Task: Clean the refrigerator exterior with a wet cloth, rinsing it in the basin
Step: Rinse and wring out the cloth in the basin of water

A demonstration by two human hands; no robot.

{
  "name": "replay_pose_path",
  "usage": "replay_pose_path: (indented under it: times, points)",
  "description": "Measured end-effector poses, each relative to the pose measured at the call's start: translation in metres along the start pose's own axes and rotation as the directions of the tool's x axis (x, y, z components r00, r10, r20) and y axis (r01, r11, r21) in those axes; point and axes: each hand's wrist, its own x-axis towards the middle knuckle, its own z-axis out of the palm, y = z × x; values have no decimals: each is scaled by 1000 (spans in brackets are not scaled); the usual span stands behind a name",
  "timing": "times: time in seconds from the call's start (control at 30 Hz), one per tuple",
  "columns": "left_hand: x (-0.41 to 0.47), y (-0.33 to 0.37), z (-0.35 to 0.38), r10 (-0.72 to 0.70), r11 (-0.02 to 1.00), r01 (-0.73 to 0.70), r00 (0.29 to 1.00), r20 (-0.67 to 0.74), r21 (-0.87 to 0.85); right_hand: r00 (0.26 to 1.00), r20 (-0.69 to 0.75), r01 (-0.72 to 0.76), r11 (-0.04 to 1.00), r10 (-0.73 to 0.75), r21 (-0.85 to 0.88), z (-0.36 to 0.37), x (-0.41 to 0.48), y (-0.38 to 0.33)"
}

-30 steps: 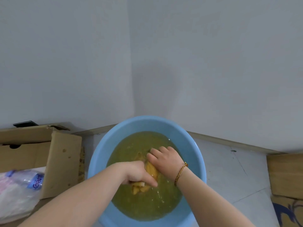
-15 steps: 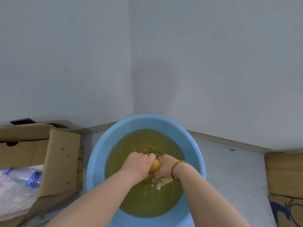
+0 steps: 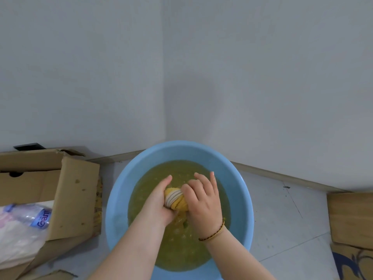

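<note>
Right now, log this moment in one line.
phase: wringing | cloth: twisted | left hand: holds cloth | right hand: holds cloth | basin: yellowish water

Cardboard box (image 3: pixel 48 190) holding plastic bottle (image 3: pixel 30 216)

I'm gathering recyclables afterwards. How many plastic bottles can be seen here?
1: the plastic bottle lies in the open cardboard box on the left. More may be hidden inside.
</note>
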Motion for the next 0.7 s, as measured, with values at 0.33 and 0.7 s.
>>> replay_pose_path:
  times: [0.33,0.7]
  points:
    - [12,4,17,580,746,-588,804,128,313,216,819,-976,111,532,186,-11,9,-34]
    - [24,-7,18,387,796,-476,876,290,375,3,998,-945,-327,64,24,-13,-2,-7]
